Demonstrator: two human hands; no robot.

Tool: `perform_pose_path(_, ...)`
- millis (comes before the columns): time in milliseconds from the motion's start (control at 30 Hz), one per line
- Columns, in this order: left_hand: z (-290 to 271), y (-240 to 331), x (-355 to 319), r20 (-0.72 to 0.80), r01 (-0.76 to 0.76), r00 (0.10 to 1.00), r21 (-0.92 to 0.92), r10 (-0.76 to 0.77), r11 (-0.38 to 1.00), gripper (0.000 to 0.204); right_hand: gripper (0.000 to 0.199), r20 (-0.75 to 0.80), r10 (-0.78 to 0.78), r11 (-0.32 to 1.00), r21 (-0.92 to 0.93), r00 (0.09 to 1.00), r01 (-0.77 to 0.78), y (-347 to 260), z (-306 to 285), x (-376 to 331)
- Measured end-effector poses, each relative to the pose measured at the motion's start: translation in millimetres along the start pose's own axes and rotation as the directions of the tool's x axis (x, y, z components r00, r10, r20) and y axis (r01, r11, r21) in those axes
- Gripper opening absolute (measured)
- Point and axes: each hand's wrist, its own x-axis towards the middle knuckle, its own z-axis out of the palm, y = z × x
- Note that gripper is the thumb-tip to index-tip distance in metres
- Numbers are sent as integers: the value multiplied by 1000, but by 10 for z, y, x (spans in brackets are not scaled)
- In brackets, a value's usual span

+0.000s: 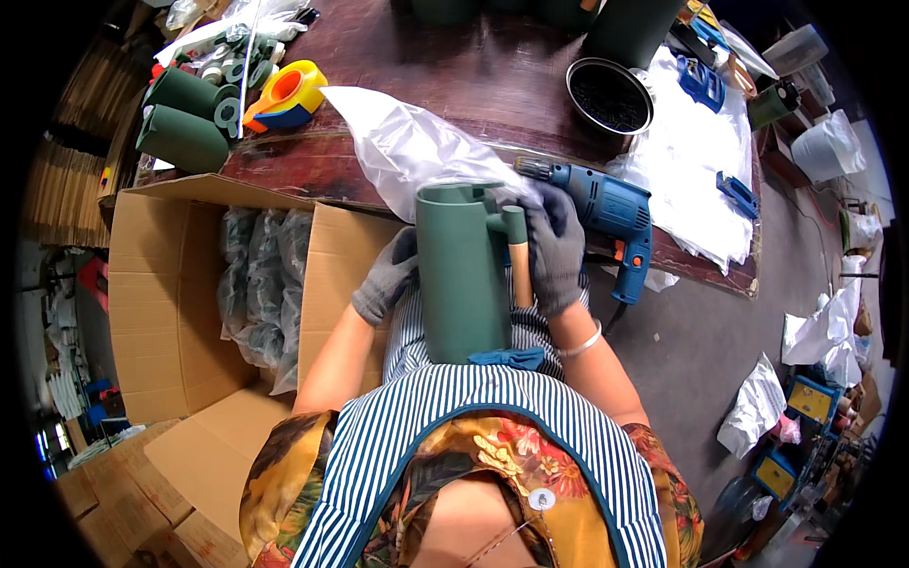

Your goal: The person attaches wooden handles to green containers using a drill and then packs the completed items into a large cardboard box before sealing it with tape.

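A tall dark green jug (461, 275) stands in front of my apron, with a wood-faced handle (520, 273) on its right side. My left hand (386, 276), in a grey glove, is closed against the jug's left side, its fingertips hidden behind it. Beyond the jug's rim lies a crumpled white plastic bag (402, 142). Its right end reaches the dark fingers of my gloved right hand (557, 248), which are bent over it beside the handle. A blue power drill (606, 204) lies just right of that hand.
An open carton (156, 293) at left holds several bagged items (265, 275). On the dark red table (379, 47) are a tape dispenser (289, 95), green cylinders (185, 137), a bowl of small black parts (611, 95) and white plastic sheets (682, 161).
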Motion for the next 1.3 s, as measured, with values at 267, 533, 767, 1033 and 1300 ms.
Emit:
perform_pose_path(267,220,438,34,-31,-136,990,-8,135,991,22,23,115,-368,800,-467,923,377,-319,-223,-228)
perform_pose_path(533,144,468,283,-163,-190,971,-84,175,978,17,18,-63,-256,962,-114,964,248,-127,-39,54)
perform_pose_path(767,324,457,551,-568,-513,567,323,596,795,18,21,-70,-142,867,473,987,158,158,2,129)
perform_pose_path(1033,103,246,352,102,-168,419,985,902,-34,44,19,113,-388,919,-24,915,393,-3,-354,-243)
perform_pose_path(1300,-47,92,-220,124,-452,755,810,644,374,27,28,567,-501,508,-418,653,753,-110,-689,-452)
